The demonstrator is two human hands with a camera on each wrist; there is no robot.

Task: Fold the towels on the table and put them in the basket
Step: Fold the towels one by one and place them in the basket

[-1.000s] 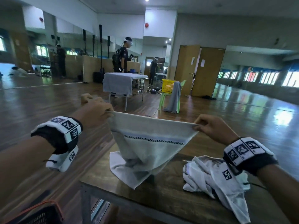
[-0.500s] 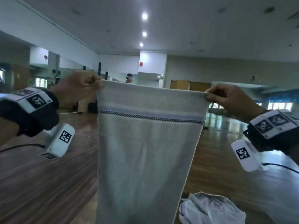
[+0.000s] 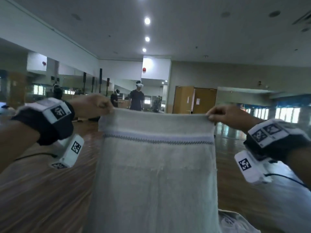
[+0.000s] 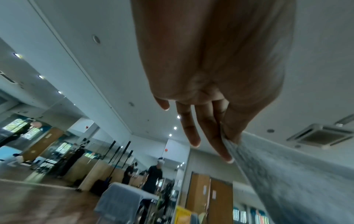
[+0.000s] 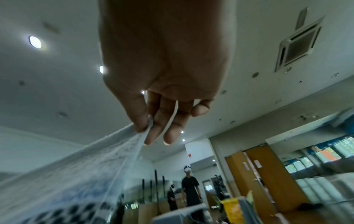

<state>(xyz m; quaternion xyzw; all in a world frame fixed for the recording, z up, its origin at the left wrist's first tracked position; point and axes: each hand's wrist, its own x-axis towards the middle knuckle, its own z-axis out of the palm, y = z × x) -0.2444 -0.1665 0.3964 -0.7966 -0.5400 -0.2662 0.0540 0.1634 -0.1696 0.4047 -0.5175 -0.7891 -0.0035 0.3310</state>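
Presently, the towel (image 3: 156, 174) hangs between the two hands, held up in the air. The left hand (image 3: 94, 106) pinches its upper left corner; the right hand (image 3: 225, 116) pinches its upper right corner between thumb and fingers (image 5: 153, 131). The top hem runs level from one hand to the other, the striped band just below it. The long axis runs downward, away from the hands; the lower end is out of view.

Likely faults from here: a thin corner pinch may slip, dropping one side and skewing the fold. Unequal hand height would set the edges out of line. A second towel (image 3: 235, 222) lies below the right hand; the hanging end could drag it, if lowered carelessly.
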